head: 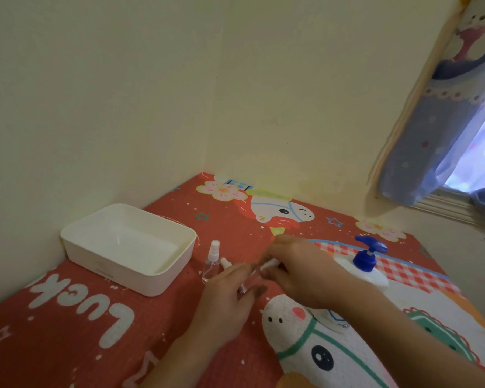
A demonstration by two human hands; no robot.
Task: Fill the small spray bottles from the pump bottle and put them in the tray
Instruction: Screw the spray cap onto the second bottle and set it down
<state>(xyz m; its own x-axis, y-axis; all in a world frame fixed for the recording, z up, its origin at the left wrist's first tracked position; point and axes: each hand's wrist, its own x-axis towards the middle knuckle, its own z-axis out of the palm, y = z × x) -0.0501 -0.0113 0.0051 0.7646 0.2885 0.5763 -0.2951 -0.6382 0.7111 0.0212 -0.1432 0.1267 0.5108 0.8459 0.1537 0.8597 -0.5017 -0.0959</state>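
the left hand (pixel 230 287) grips a small clear spray bottle (pixel 248 280) while the right hand (pixel 294 271) pinches what looks like its white cap (pixel 268 265). a jerk could topple the standing spray bottle (pixel 212 261) beside the white tray (pixel 129 247); the pump bottle (pixel 367 261) waits right.

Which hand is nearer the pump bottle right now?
Right. The right hand is just left of the pump bottle, almost beside it; the left hand lies farther left, beyond the right hand.
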